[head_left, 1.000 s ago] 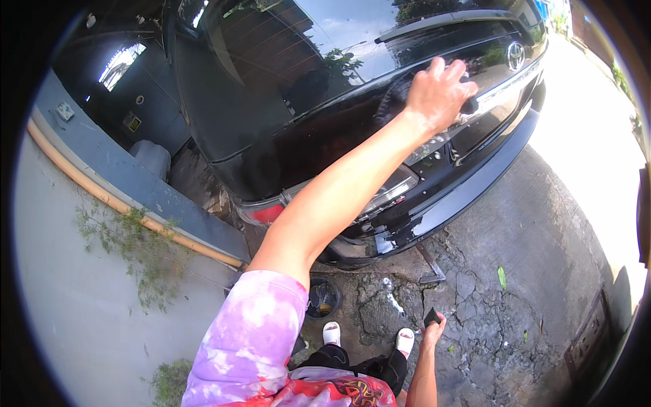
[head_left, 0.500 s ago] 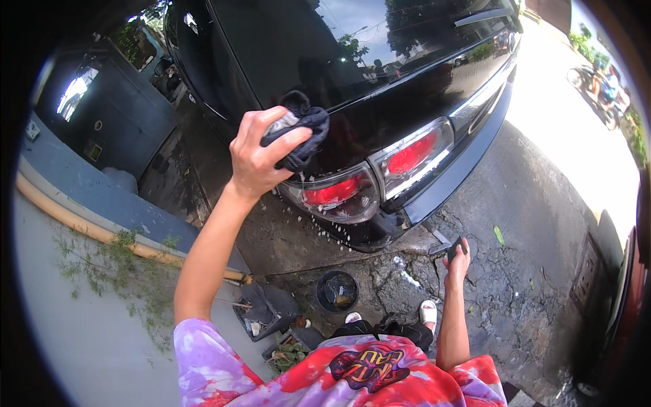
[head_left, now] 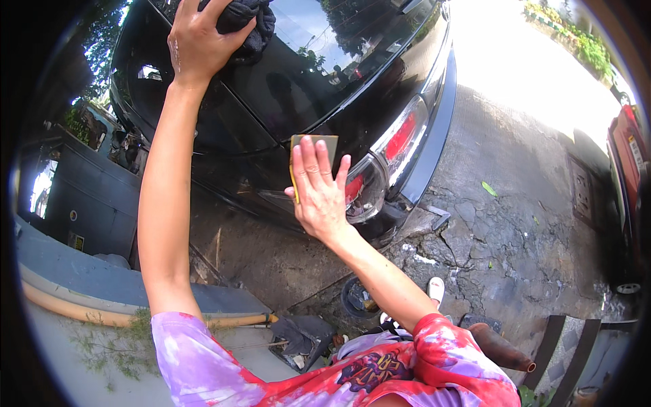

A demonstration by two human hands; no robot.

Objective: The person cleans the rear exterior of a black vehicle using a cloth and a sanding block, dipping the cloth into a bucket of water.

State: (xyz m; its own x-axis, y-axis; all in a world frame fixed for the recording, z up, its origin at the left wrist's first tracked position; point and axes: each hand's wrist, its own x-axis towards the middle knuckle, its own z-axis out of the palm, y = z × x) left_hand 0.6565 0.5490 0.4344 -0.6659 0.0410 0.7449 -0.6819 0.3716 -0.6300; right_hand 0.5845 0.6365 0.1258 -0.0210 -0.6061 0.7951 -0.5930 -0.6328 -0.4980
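My left hand [head_left: 198, 42] presses a dark cloth [head_left: 245, 27] against the glossy black car body [head_left: 305, 88] at the top of the view. Lower down, my right hand [head_left: 317, 191] lies flat on a yellow-edged sponge pad [head_left: 313, 144], holding it against the car's rear corner just left of the red tail light [head_left: 400, 139]. Both arms reach up from my tie-dye shirt at the bottom edge.
Cracked concrete ground [head_left: 515, 224] spreads to the right of the bumper. A small round container [head_left: 358, 298] and a dark bag [head_left: 298, 339] lie by my feet. A grey wall with a yellow pipe [head_left: 74, 308] runs on the left. A red vehicle [head_left: 627, 163] stands at the far right.
My right hand has come up from near the ground and now presses the sponge pad on the car's rear corner. My left hand with the cloth moved higher up the car body.
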